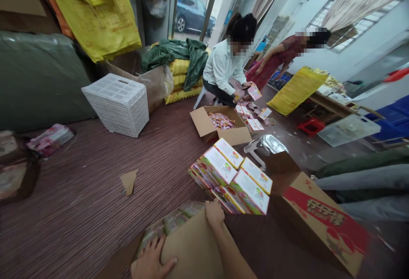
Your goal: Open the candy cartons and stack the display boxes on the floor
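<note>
At the bottom of the head view stands a cardboard carton with wrapped, greenish packs (pixel 174 219) inside. A brown cardboard flap (pixel 191 249) lies across part of them. My left hand (pixel 151 262) rests on the flap's left side, fingers spread and thumb stretched out. At the flap's far right corner, my right hand (pixel 214 214) is closed with its fingers curled over the edge. Just beyond it are stacked white-topped boxes (pixel 236 174) with coloured sides. To their right sits an open red-and-brown carton (pixel 326 219).
A carton of small packets (pixel 220 121) stands farther off, near a seated person (pixel 222 68) holding a small box. Another person (pixel 275 59) bends behind. A white plastic crate (pixel 119 104) and a cardboard scrap (pixel 129 182) lie left; a stool (pixel 268 145) is near the boxes.
</note>
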Tool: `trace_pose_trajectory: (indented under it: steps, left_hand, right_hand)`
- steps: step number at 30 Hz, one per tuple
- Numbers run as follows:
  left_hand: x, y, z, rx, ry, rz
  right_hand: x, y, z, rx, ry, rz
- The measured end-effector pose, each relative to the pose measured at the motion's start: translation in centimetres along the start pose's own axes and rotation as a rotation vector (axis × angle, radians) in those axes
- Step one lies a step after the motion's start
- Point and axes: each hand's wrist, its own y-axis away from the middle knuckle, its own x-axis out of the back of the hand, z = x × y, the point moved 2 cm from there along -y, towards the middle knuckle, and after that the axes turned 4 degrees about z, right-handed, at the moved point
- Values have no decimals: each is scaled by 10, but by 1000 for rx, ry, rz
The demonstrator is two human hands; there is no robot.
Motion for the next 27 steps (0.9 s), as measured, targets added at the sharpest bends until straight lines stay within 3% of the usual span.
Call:
trace_pose_trajectory:
  steps: [9, 19, 27]
  left_hand:
    - [18, -18, 3, 57, -43, -99]
    - [24, -24, 9, 55, -30, -83]
    - [29, -38, 7, 85, -57, -94]
  right_hand:
    - [-20, -13, -17, -6, -8, 113]
    - [-16, -24, -20, 10, -2, 26]
    - [-17, -28, -29, 10, -26, 57]
